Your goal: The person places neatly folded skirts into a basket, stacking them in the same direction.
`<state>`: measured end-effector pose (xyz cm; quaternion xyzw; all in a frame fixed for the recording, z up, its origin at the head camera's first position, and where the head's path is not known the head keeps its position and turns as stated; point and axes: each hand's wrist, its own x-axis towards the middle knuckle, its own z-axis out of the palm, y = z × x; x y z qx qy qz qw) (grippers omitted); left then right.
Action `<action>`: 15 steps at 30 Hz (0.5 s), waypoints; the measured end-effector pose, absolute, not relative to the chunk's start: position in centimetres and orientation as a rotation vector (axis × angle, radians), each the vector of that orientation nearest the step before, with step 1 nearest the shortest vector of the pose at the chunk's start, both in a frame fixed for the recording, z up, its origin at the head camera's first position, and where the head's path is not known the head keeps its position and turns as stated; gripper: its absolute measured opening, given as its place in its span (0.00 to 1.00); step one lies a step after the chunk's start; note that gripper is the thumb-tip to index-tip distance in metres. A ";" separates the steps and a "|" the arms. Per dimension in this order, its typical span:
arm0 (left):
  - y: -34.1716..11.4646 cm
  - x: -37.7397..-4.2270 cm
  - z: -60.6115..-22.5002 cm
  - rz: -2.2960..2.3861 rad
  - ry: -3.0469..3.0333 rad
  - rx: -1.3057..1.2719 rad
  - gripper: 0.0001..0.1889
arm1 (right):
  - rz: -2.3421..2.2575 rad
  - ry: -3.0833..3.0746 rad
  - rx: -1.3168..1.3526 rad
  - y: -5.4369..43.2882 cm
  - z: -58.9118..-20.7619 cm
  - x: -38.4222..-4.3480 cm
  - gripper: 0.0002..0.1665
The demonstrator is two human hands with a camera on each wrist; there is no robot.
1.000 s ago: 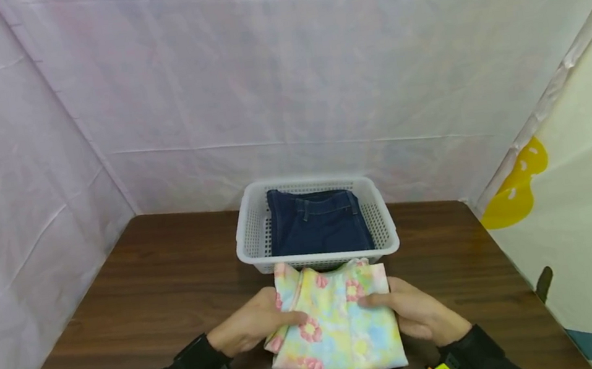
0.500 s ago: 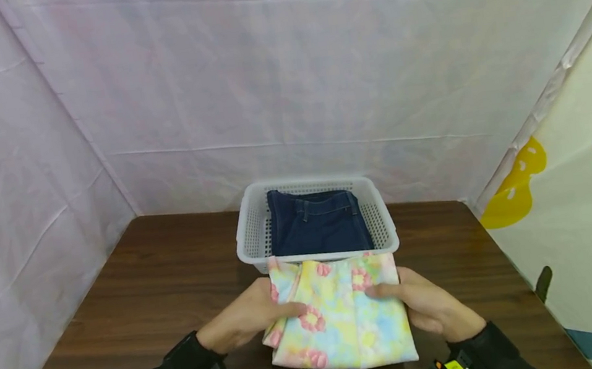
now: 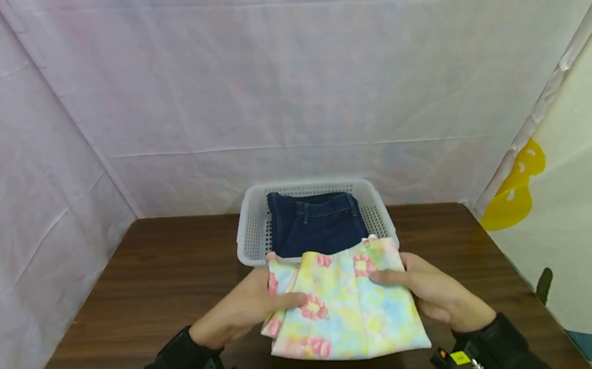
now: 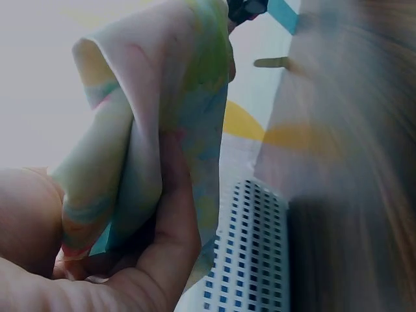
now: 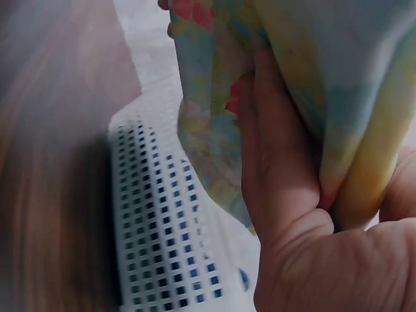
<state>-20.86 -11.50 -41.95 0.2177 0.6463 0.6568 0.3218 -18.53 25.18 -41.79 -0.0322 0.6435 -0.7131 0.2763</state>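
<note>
Between both hands hangs a folded floral cloth garment (image 3: 340, 309) in pastel yellow, blue and pink. My left hand (image 3: 258, 302) grips its left side, thumb on top and fingers beneath. The right hand (image 3: 435, 287) holds the opposite side in the same manner. In the left wrist view, the left hand's fingers (image 4: 175, 214) curl under the layered cloth. The right wrist view has the right hand's fingers (image 5: 279, 149) under the folds. Just beyond, a white perforated basket (image 3: 249, 237) contains folded dark blue jeans (image 3: 324, 224). The garment's far edge overlaps the basket's near rim.
The basket stands on a dark brown wooden table (image 3: 172, 269), near its back edge. White cloth sheeting (image 3: 283, 86) rises behind and to the left. On the right hangs a pale sheet with yellow shapes (image 3: 511, 200).
Both hands have carried the floral garment up and forward, toward the basket, and slightly right. Its far edge now covers part of the near rim. The basket and jeans stay in place.
</note>
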 end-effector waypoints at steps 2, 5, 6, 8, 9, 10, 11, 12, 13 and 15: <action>-11.5 -20.8 -41.5 1.720 1.707 0.555 0.24 | -1.911 1.741 -0.091 25.2 -41.2 -18.6 0.31; -11.6 -20.8 -40.7 1.717 1.747 0.527 0.23 | -1.909 1.777 -0.091 25.3 -40.5 -18.9 0.31; -11.6 -20.9 -40.5 1.723 1.750 0.522 0.23 | -1.908 1.793 -0.089 25.4 -40.2 -19.0 0.31; -11.6 -21.2 -40.1 1.736 1.755 0.521 0.24 | -1.906 1.825 -0.082 25.6 -39.9 -19.3 0.31; -11.6 -21.5 -39.9 1.739 1.761 0.520 0.24 | -1.907 1.836 -0.077 25.7 -39.7 -19.6 0.31; -11.6 -21.7 -39.8 1.742 1.764 0.522 0.25 | -1.908 1.842 -0.072 25.8 -39.6 -19.8 0.31; -11.6 -22.1 -39.7 1.743 1.768 0.523 0.25 | -1.909 1.849 -0.068 25.8 -39.5 -20.1 0.31; -11.6 -22.4 -39.6 1.740 1.789 0.524 0.24 | -1.907 1.860 -0.065 25.9 -39.4 -20.4 0.31; -11.6 -22.8 -39.6 1.738 1.810 0.520 0.24 | -1.901 1.870 -0.070 25.9 -39.3 -20.7 0.31; -11.5 -23.5 -39.5 1.731 1.850 0.505 0.22 | -1.896 1.878 -0.076 26.0 -39.2 -21.3 0.32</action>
